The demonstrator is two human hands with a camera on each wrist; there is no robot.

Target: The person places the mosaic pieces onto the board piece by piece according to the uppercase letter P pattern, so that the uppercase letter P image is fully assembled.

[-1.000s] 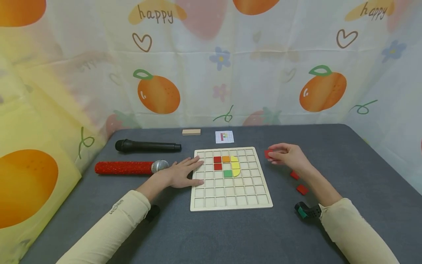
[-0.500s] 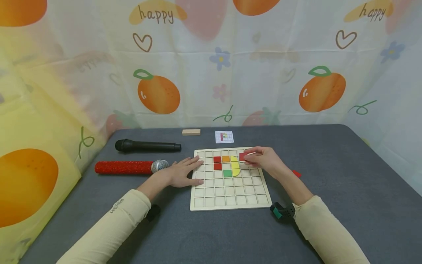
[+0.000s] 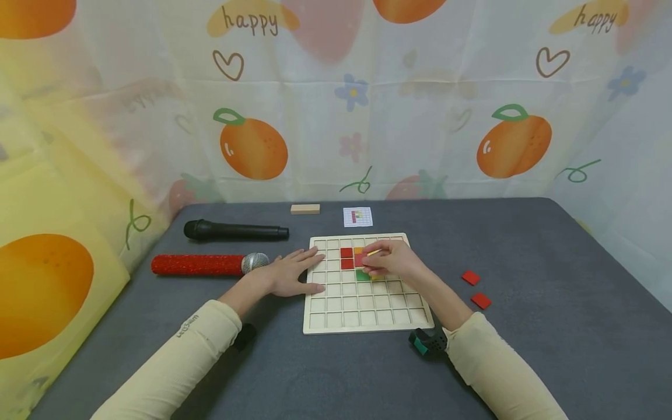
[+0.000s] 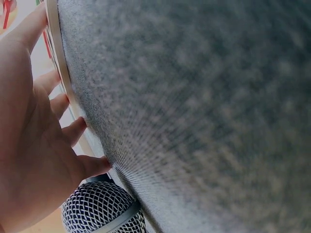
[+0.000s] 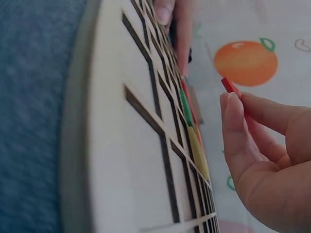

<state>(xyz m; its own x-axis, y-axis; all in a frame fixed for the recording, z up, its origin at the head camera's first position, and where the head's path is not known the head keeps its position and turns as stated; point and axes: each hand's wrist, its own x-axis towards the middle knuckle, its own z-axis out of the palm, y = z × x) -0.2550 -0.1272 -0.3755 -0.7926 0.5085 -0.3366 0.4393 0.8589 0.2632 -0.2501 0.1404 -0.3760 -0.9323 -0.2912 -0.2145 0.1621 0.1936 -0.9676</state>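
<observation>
A pale wooden grid board (image 3: pixel 336 321) lies on the dark grey table. Spread fingers of my left hand (image 3: pixel 287 274) rest on its left edge. My right hand (image 3: pixel 395 260) pinches a red square tile (image 5: pixel 228 86) between thumb and fingertips, held just above the board's upper middle in the right wrist view. Set into the grid are two red tiles (image 3: pixel 346 263) in one column and a green tile (image 3: pixel 363 276). A yellow piece (image 5: pixel 198 153) and an orange tile are largely covered by my right hand in the head view.
Two loose red tiles (image 3: pixel 476 289) lie right of the board. On the left are a red glittery microphone (image 3: pixel 199 265), its mesh head close to my left hand, and a black microphone (image 3: pixel 236 230). Behind the board sit a small wooden block (image 3: pixel 305 209) and a printed grid card (image 3: pixel 358 217).
My right hand has carried the red tile leftward from beside the board to over its coloured pieces. The left hand has stayed on the board's edge.
</observation>
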